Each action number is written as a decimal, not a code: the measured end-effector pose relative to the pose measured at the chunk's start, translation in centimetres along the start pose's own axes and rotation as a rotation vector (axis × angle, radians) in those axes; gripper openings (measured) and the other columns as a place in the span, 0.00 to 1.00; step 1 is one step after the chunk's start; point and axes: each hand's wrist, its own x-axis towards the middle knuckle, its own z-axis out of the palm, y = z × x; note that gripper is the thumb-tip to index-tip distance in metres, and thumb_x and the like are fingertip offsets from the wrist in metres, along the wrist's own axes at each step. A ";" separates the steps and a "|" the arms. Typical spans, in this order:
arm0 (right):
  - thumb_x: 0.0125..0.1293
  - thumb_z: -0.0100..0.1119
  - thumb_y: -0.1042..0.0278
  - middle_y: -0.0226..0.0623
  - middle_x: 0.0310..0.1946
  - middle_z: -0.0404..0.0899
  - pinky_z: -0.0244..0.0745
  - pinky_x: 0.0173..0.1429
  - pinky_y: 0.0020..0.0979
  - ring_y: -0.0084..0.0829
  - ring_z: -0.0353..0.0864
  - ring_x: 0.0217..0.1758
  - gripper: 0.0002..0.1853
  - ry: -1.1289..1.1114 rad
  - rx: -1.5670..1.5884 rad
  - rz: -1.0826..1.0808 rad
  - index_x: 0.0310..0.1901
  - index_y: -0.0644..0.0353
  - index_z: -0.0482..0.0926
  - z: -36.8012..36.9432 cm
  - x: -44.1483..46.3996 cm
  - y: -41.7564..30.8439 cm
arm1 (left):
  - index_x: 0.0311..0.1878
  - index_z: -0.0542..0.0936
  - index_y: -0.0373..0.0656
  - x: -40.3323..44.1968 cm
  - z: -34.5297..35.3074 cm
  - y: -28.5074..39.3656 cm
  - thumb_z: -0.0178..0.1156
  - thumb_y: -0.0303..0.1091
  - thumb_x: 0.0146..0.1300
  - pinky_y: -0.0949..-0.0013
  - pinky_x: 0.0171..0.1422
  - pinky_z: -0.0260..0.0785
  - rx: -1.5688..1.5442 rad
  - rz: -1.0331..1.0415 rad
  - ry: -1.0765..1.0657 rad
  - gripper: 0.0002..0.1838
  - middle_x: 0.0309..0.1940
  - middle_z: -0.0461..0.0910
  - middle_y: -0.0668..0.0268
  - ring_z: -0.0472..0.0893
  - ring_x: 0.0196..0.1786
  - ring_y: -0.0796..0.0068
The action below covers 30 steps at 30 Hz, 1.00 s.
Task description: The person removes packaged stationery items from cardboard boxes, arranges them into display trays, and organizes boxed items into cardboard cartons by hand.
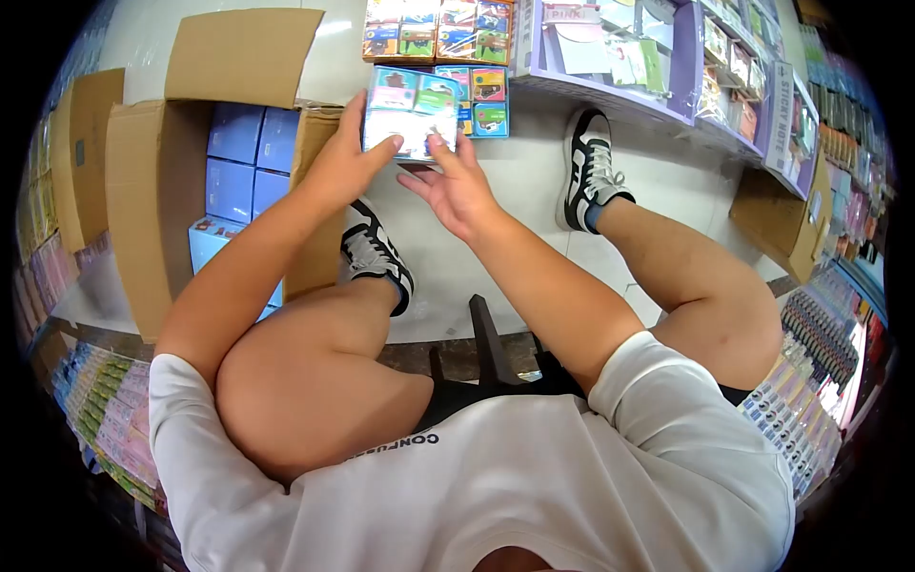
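Observation:
Between my hands is a flat box [412,98] with a light blue edge and colourful picture panels, its glossy top catching glare. My left hand [355,160] grips its left side and lower left corner, thumb over the near edge. At the lower right corner, my right hand [452,181] holds it with the thumb on top; some of its fingers extend out underneath. Just beyond, a similar blue-edged box [490,116] lies on the floor, partly covered by the held one. Orange-edged boxes [438,30] with picture panels sit farther back.
Left of me stands an open cardboard carton [143,205] containing several blue boxes [229,188]. Purple display trays [610,88] of stationery line the far right. My shoes [591,172] rest on the pale tiled floor [515,248]. Packed goods [824,324] surround both sides.

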 end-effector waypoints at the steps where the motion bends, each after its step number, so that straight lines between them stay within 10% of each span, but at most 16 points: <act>1: 0.78 0.62 0.53 0.46 0.75 0.60 0.71 0.74 0.63 0.55 0.70 0.73 0.41 0.016 -0.061 -0.007 0.80 0.49 0.45 0.1 0.4 0.1 | 0.83 0.49 0.30 -0.6 0.0 0.8 0.65 0.35 0.74 0.59 0.80 0.61 0.064 0.057 -0.063 0.45 0.76 0.67 0.44 0.69 0.77 0.56; 4: 0.79 0.60 0.54 0.48 0.73 0.62 0.75 0.70 0.59 0.54 0.74 0.69 0.41 0.061 -0.206 0.038 0.81 0.49 0.45 1.0 2.1 -0.1 | 0.81 0.50 0.28 -0.2 -0.2 -0.3 0.62 0.35 0.75 0.57 0.75 0.67 0.236 0.014 0.031 0.42 0.73 0.69 0.39 0.74 0.74 0.52; 8: 0.81 0.56 0.63 0.52 0.74 0.62 0.80 0.67 0.48 0.49 0.76 0.68 0.36 0.189 -0.329 0.001 0.82 0.51 0.48 1.2 3.9 1.8 | 0.82 0.51 0.32 1.3 -0.3 -6.1 0.63 0.31 0.72 0.55 0.81 0.62 0.668 0.258 0.072 0.43 0.83 0.48 0.35 0.63 0.81 0.41; 12: 0.79 0.57 0.73 0.53 0.73 0.60 0.82 0.64 0.41 0.41 0.75 0.66 0.34 0.392 -0.469 -0.245 0.79 0.53 0.52 1.1 4.4 5.3 | 0.83 0.54 0.37 0.5 0.1 -3.2 0.67 0.28 0.67 0.58 0.87 0.50 0.482 0.061 -0.119 0.45 0.87 0.38 0.42 0.46 0.88 0.46; 17: 0.79 0.59 0.68 0.58 0.72 0.62 0.83 0.63 0.42 0.44 0.75 0.68 0.35 0.593 -0.265 -0.091 0.78 0.59 0.51 1.7 4.7 6.1 | 0.82 0.56 0.38 1.5 -0.1 -4.5 0.68 0.30 0.63 0.57 0.86 0.52 0.423 0.138 -0.148 0.47 0.86 0.38 0.40 0.48 0.88 0.45; 30: 0.84 0.37 0.38 0.38 0.70 0.73 0.79 0.65 0.50 0.41 0.78 0.68 0.29 -0.099 -0.179 0.543 0.76 0.44 0.65 0.3 9.3 4.4 | 0.81 0.61 0.43 1.0 -0.6 -3.8 0.65 0.25 0.58 0.50 0.81 0.62 0.316 0.268 -0.264 0.46 0.87 0.40 0.44 0.51 0.87 0.47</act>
